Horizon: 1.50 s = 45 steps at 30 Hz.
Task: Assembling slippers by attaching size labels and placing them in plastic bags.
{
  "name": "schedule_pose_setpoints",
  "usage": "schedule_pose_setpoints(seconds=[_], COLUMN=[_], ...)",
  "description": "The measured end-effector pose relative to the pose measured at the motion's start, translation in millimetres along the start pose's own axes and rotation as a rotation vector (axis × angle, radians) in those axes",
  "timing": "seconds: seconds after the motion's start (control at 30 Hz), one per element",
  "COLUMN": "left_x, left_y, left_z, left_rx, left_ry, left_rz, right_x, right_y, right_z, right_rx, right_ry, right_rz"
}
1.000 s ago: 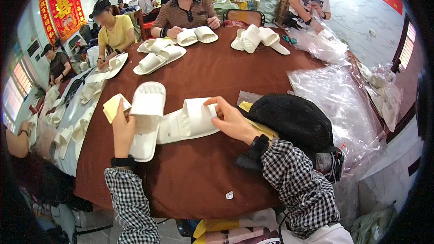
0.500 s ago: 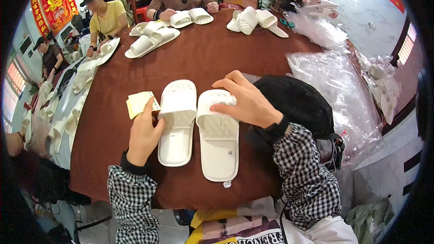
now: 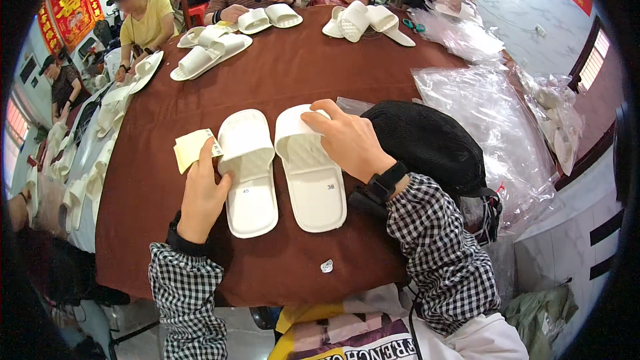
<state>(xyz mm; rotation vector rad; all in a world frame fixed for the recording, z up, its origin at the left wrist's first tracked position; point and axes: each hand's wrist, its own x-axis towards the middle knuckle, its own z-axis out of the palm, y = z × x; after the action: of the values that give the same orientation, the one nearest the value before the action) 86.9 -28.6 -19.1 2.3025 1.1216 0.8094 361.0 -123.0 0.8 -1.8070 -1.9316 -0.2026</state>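
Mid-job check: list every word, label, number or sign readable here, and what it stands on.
No wording copied; places only.
Left slipper: dark number, insole, legible.
Right slipper: dark number, insole, legible.
Yellow slips in the left hand: dark marks, too small.
Round sticker: dark print, partly too small.
Cloth at lower edge: large capitals, cut off.
Red wall hangings, left and right: gold characters.
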Motion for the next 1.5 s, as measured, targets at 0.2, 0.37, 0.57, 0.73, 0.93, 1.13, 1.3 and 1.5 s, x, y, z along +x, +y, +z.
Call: schedule_pose_setpoints(seconds=[0.2,0.37,0.57,0.73,0.93,1.13,1.3,1.5], left_x=[4,0,1,1,-1,-1,3,1], left_y=[4,11,6,3,3,-3,1,-9], left_z=[5,-2,0,-1,-2,3,7,0], left_rx=[0.072,0.072,0.009,0.038,0.025,0.025,-0.036,0.009], left_ry=[0.076,0.04,0.023,0.006,0.034,0.046,-0.026,0.055], left_rz=[0.132,0.039,0.063,0.026,0.058,0.085,0.01,0.107], right_x=[-3,-10,-27,-27,-29,-30,-31,-41], right_y=[18,8,-7,-5,-5,-2,-3,-55], right_z=[0,-24,-46,-37,-22,-28,-44,-50], right_rx=[0.421,0.201,0.221,0.18,0.135,0.162,0.291,0.618], right_ry=[-0.048,0.151,-0.293,-0.292,-0.19,-0.27,-0.428,-0.736], right_rz=[0.109,-0.102,-0.062,-0.102,-0.253,-0.227,-0.195,-0.512])
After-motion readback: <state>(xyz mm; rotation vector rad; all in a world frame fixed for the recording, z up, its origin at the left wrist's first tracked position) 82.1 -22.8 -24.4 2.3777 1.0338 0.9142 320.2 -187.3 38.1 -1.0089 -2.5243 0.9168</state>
